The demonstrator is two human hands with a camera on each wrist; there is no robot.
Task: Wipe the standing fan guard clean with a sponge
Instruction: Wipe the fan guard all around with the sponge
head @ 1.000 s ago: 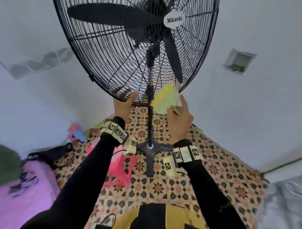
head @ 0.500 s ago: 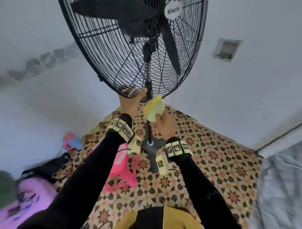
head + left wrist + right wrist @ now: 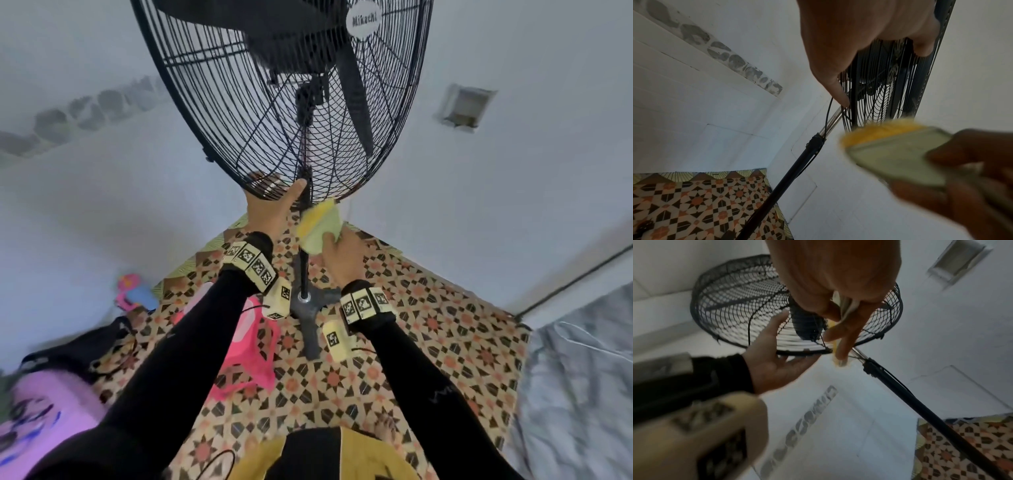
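Observation:
The black wire fan guard [image 3: 239, 113] of the standing fan fills the upper part of the head view, and its bottom rim hangs just above my hands. My left hand [image 3: 281, 192] holds that rim, thumb on the front and fingers behind the wires. In the right wrist view the left hand [image 3: 774, 363] cups the guard [image 3: 740, 305] from below. My right hand [image 3: 334, 240] pinches a yellow and pale green sponge [image 3: 318, 226]. The sponge's top edge meets the bottom rim right of the pole. In the left wrist view the sponge [image 3: 890, 146] is blurred.
The fan's black pole [image 3: 303, 267] runs down between my wrists to a grey cross base [image 3: 310, 315] on the patterned floor [image 3: 428, 325]. A pink stool [image 3: 253, 342] stands left of the base. White walls close in behind. Grey bedding [image 3: 582, 377] lies at the right.
My right hand has drawn the sponge down and to the left, from the guard's lower face to its bottom rim by the pole. The left hand has kept its hold on the rim.

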